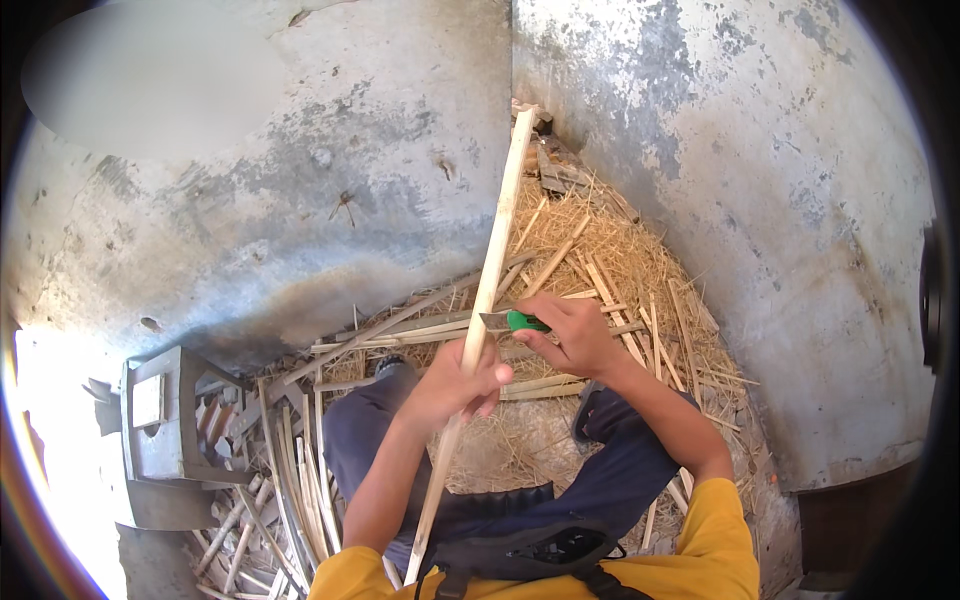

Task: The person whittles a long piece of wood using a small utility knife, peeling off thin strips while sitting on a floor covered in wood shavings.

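Observation:
A long, pale strip of split wood or bamboo (498, 230) runs from near my waist up toward the corner of the walls. My left hand (463, 382) is wrapped round its lower half, thumb pointing right. Just above that grip, a knife (524, 321) with a green handle meets the strip's right side, its short blade against or very near the edge. The handle sits in the closed fingers of my right hand (572, 335). Whether the blade is cutting in, I cannot tell.
Thin shavings (575, 235) and loose strips are heaped on the floor ahead. A grey wooden stool (160, 445) stands at left, with several long strips (300, 480) lying beside it. Stained walls (400, 180) meet in a corner in front. My bent legs (625, 465) flank the work.

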Demonstrator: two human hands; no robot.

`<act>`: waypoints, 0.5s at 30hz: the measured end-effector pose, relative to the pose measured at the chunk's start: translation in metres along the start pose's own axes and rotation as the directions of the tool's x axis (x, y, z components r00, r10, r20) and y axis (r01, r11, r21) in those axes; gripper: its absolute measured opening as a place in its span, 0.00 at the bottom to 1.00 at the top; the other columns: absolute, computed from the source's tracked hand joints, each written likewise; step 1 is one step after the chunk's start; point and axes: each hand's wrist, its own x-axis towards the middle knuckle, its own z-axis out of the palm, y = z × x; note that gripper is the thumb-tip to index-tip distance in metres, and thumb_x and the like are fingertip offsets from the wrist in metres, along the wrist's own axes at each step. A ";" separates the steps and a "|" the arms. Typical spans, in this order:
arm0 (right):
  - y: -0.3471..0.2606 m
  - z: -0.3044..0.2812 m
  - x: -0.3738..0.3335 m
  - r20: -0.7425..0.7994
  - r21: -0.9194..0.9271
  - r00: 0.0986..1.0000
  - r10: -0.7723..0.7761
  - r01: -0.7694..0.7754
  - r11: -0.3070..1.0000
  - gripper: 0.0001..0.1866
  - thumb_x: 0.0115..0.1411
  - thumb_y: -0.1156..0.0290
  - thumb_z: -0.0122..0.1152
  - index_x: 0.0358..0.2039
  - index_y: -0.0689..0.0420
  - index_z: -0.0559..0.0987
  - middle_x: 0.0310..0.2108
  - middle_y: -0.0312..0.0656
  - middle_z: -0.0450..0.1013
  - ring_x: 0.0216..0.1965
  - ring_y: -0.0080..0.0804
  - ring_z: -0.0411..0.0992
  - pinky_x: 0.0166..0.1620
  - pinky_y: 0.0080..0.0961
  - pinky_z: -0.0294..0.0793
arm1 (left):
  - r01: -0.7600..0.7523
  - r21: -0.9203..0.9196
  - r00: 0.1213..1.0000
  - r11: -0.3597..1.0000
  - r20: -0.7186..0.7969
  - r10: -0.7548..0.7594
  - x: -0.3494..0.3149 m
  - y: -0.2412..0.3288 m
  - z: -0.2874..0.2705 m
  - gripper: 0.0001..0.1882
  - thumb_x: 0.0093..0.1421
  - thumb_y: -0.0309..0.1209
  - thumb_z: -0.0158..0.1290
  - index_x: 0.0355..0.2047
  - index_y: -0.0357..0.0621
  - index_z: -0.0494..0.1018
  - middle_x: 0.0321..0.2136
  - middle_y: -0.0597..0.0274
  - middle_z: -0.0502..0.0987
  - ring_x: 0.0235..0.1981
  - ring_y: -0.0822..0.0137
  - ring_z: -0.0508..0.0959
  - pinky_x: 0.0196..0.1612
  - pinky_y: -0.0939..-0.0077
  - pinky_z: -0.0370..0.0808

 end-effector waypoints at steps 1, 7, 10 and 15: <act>-0.002 0.000 0.000 0.000 -0.003 1.000 -0.008 0.008 1.000 0.16 0.68 0.57 0.68 0.47 0.56 0.83 0.35 0.43 0.82 0.29 0.39 0.82 0.31 0.33 0.80 | 0.022 0.063 0.998 0.998 -0.061 -0.018 -0.001 0.006 0.006 0.23 0.67 0.38 0.67 0.29 0.52 0.60 0.16 0.75 0.63 0.11 0.79 0.63 0.12 0.81 0.57; -0.004 0.000 0.001 0.034 0.021 0.999 0.016 -0.016 1.000 0.17 0.64 0.58 0.72 0.44 0.58 0.85 0.33 0.44 0.82 0.29 0.40 0.82 0.31 0.32 0.79 | 0.055 0.174 0.980 0.983 -0.198 -0.019 -0.001 0.000 0.009 0.26 0.63 0.25 0.69 0.22 0.52 0.59 0.15 0.76 0.63 0.11 0.81 0.64 0.13 0.81 0.58; -0.006 0.000 0.003 0.041 0.030 0.999 0.006 -0.008 1.000 0.17 0.64 0.58 0.73 0.44 0.58 0.85 0.32 0.43 0.82 0.28 0.39 0.82 0.30 0.31 0.79 | 0.017 0.159 0.988 0.987 -0.151 0.007 0.000 -0.001 0.007 0.25 0.63 0.21 0.66 0.21 0.52 0.58 0.15 0.77 0.63 0.11 0.81 0.63 0.14 0.81 0.57; -0.002 0.000 0.002 0.034 0.040 0.999 -0.017 0.015 0.999 0.16 0.66 0.56 0.71 0.44 0.55 0.85 0.33 0.40 0.82 0.27 0.38 0.81 0.28 0.31 0.78 | 0.034 0.012 0.997 0.999 -0.070 -0.033 0.001 -0.003 0.008 0.24 0.63 0.16 0.60 0.22 0.53 0.57 0.15 0.77 0.61 0.11 0.82 0.60 0.14 0.80 0.54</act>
